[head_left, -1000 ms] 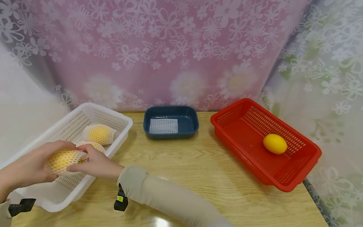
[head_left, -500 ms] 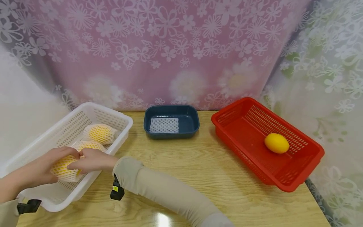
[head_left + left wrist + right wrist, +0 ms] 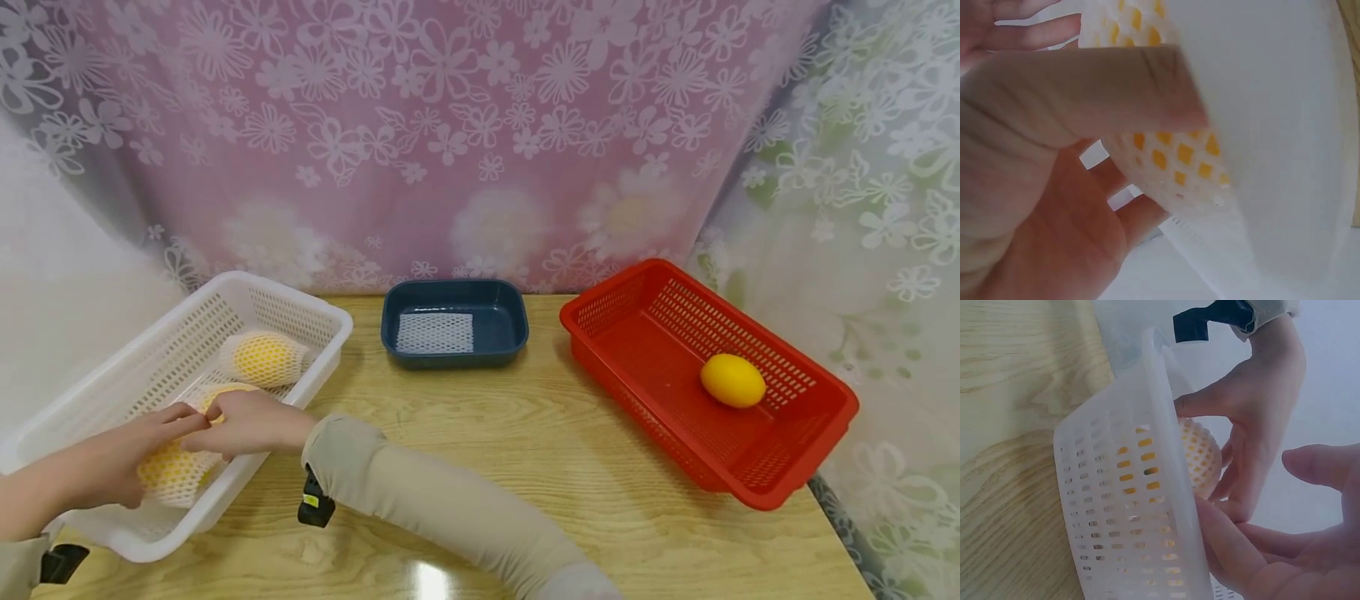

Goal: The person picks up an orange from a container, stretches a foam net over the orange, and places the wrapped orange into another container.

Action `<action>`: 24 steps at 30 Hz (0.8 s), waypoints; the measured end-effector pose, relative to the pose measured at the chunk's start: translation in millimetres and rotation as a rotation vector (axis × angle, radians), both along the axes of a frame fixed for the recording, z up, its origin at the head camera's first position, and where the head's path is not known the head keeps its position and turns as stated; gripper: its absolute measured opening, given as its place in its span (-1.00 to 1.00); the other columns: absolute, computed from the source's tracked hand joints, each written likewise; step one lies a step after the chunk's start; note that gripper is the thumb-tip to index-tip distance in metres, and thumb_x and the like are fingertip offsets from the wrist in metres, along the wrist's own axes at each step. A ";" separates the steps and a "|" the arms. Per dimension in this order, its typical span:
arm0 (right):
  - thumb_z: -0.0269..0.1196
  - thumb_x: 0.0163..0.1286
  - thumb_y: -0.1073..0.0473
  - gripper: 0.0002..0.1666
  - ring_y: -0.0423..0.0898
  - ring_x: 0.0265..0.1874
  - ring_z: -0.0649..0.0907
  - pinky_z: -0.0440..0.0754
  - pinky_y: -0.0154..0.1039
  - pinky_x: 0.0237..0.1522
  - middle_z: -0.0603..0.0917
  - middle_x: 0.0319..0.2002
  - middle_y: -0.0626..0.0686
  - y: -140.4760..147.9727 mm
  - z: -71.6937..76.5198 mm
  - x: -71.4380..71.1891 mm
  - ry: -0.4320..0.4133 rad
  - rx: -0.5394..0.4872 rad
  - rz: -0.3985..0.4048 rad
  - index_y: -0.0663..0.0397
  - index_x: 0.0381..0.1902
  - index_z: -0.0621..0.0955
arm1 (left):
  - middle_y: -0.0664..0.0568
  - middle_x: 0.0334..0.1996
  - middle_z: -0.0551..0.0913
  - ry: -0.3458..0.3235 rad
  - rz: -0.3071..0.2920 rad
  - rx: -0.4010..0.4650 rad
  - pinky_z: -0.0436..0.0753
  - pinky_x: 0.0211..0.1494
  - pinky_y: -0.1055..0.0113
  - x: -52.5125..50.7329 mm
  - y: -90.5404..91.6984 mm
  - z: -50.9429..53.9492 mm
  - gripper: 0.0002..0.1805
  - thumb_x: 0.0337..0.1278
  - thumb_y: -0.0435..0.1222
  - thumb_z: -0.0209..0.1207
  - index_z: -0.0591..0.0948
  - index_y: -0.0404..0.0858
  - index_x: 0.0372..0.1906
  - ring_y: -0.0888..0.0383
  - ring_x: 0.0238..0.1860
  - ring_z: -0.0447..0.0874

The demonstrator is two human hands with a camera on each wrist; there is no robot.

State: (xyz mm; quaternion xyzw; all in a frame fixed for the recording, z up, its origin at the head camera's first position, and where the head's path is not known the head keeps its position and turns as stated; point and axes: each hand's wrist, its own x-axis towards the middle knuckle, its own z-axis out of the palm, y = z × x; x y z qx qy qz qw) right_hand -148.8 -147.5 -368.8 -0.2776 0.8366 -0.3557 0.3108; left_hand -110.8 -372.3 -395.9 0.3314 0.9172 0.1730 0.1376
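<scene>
1. The left hand (image 3: pixel 112 468) grips a netted fruit (image 3: pixel 176 475), thumb across it and fingers curled beneath; a second ago fruit and hand were farther from the viewer.
2. That fruit is in the white basket (image 3: pixel 322 358), now at the near end, beside the right-hand wall.
3. The right hand (image 3: pixel 258 423) reaches over the rim, thumb and fingers spread apart, fingertips just beside the fruit; a second ago its thumb lay against the net. I cannot tell whether it touches.
4. Two other netted fruits (image 3: pixel 266 358) lie beyond, one partly hidden.
5. Unchanged: the bare fruit (image 3: pixel 732 381) in the red basket (image 3: pixel 637 358), the flat net (image 3: pixel 435 332) in the blue tray (image 3: pixel 491 325).
</scene>
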 end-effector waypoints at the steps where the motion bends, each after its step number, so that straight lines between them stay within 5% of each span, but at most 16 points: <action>1: 0.16 0.45 -0.12 -0.74 -0.33 -0.52 0.59 0.50 -0.46 -0.44 0.66 -0.49 -0.19 1.2 0.8 -0.3 0.023 0.002 0.020 -0.14 -0.18 0.67 | -0.15 0.13 0.33 -0.014 0.004 0.000 0.30 -0.64 0.48 1.1 -0.3 -0.4 0.06 -0.82 -0.78 0.17 0.41 -0.41 0.27 0.32 -0.27 0.32; 6: 0.12 0.47 -0.09 -0.71 -0.34 -0.53 0.56 0.48 -0.48 -0.47 0.67 -0.51 -0.19 4.1 1.8 -0.9 0.094 0.023 0.070 -0.11 -0.32 0.65 | 0.01 0.07 0.26 -0.018 0.052 0.001 0.24 -0.69 0.50 3.7 1.6 -4.6 0.01 -0.79 -0.81 0.20 0.46 -0.31 0.19 0.45 -0.61 0.07; 11: 0.13 0.48 -0.08 -0.73 -0.39 -0.50 0.55 0.46 -0.54 -0.41 0.66 -0.49 -0.22 4.2 -0.3 -0.3 0.107 0.024 0.069 -0.15 -0.08 0.69 | 0.03 0.03 0.24 -0.004 0.067 0.016 0.26 -0.70 0.50 4.9 1.4 -11.4 0.03 -0.80 -0.80 0.18 0.48 -0.15 0.17 0.45 -0.61 0.09; 16: 0.17 0.46 -0.07 -0.79 -0.40 -0.51 0.55 0.45 -0.55 -0.40 0.65 -0.52 -0.22 4.6 -2.7 1.7 0.090 -0.003 0.020 -0.17 -0.16 0.67 | 0.14 0.13 0.25 -0.002 0.001 0.074 0.30 -0.63 0.49 5.4 -8.5 -20.0 0.08 -0.77 -0.78 0.15 0.45 -0.14 0.25 0.45 -0.41 0.28; 18: 0.18 0.45 -0.07 -0.82 -0.40 -0.51 0.55 0.45 -0.54 -0.41 0.66 -0.53 -0.21 5.3 -3.0 2.9 0.089 -0.009 0.009 -0.19 -0.24 0.66 | 0.25 0.16 0.24 0.047 -0.023 0.074 0.37 -0.50 0.50 6.0 -13.0 -23.0 0.08 -0.80 -0.74 0.16 0.46 -0.15 0.25 0.45 -0.23 0.36; 24: 0.18 0.44 -0.06 -0.85 -0.37 -0.50 0.55 0.46 -0.51 -0.41 0.64 -0.53 -0.20 8.7 -1.7 4.6 0.067 -0.037 0.000 -0.22 -0.27 0.64 | 0.35 0.16 0.23 0.155 0.008 0.040 0.47 -0.25 0.45 7.4 -16.7 -25.1 -0.06 -0.70 -0.62 0.28 0.56 -0.07 0.17 0.51 0.06 0.29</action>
